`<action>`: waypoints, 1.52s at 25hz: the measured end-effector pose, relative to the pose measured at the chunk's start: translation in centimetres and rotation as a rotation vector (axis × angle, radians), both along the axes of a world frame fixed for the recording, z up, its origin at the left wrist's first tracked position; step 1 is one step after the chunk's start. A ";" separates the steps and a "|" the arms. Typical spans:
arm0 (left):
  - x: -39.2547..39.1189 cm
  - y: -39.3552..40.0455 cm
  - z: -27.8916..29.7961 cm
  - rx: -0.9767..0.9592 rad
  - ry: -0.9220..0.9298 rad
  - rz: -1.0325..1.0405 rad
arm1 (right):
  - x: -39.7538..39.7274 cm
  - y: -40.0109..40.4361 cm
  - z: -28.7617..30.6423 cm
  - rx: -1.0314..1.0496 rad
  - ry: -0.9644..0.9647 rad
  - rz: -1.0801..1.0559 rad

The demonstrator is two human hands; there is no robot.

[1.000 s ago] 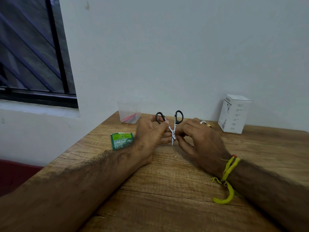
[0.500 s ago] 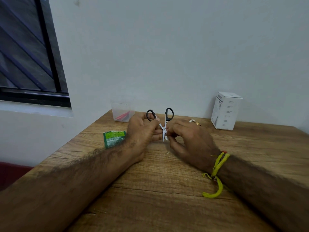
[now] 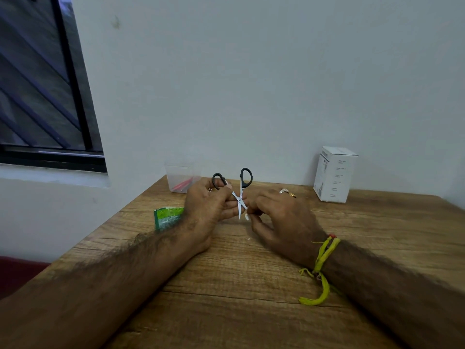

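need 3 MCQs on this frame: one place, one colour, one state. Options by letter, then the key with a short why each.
1. Where does the white box stand on the table?
A. At the near edge.
B. At the back right, by the wall.
C. At the back left corner.

2. What colour are the handle loops of the scissors?
A. Red.
B. Yellow.
C. Black.

3. How do the scissors' blades stand?
A. Open, tips down.
B. Shut tight.
C. Flat on the table.

Key:
1 B, the box stands close to the wall, right of both hands.
2 C, both loops show black above the left hand, which holds the scissors.
3 A, the loops stand apart and the blades cross, tips beside the small white piece that the right hand pinches.
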State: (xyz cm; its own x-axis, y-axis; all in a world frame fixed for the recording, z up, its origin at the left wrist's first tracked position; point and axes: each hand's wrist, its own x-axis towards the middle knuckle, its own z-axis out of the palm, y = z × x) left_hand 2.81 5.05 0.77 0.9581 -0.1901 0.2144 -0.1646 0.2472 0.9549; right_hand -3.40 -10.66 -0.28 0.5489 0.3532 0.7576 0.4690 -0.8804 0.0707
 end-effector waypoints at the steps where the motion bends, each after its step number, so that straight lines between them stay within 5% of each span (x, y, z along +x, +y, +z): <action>1: 0.0 0.0 0.0 -0.011 0.006 0.005 | 0.0 0.0 0.0 0.008 0.000 0.005; 6: 0.1 0.2 0.8 -0.112 0.026 0.016 | 0.0 -0.6 -0.3 0.084 -0.004 -0.003; 10: 0.3 0.7 0.7 -0.058 0.008 -0.058 | 0.3 -0.9 0.3 0.431 -0.066 0.006; 16: -0.4 0.2 0.1 0.085 -0.114 -0.159 | 0.8 -0.2 0.2 1.038 0.201 0.111; 28: 0.0 -0.1 -0.4 0.126 -0.111 -0.212 | 0.3 0.9 0.5 1.052 0.299 0.338; 38: 0.8 0.6 0.5 0.049 -0.032 -0.034 | 2.1 -0.6 -0.1 0.970 0.169 0.020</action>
State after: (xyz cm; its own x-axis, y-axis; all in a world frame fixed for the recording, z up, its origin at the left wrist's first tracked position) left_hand 3.62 5.62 1.30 0.9436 -0.2337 0.2346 -0.1878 0.2061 0.9603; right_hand -1.30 -11.22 -0.41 0.6770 -0.3700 0.6362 0.4223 -0.5127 -0.7476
